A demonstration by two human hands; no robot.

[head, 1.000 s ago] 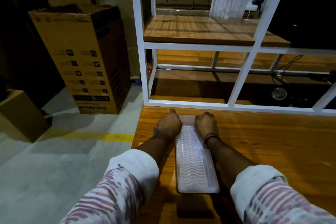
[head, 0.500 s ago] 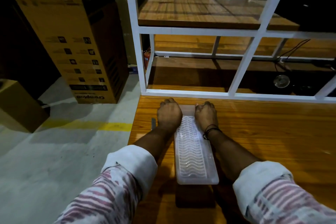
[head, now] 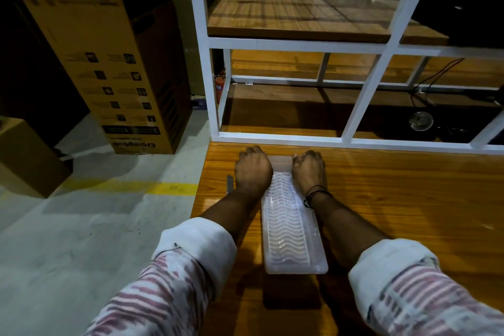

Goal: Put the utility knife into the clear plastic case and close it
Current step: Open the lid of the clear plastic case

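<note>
I see the utility knife [head: 230, 183] lying flat on the wooden table [head: 409, 213], just beside the left hand [head: 253, 172] at its nine o'clock, untouched; the clear plastic case [head: 291, 229] runs lengthwise between both forearms; the left hand curls over the case's far left corner, the right hand [head: 309, 172] over the far right, fingers bent on its edges; at twelve o'clock stands a white frame [head: 360, 106].

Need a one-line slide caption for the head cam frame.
Both hands, left hand and right hand, grip the far end of the clear plastic case on the wooden table.
</note>
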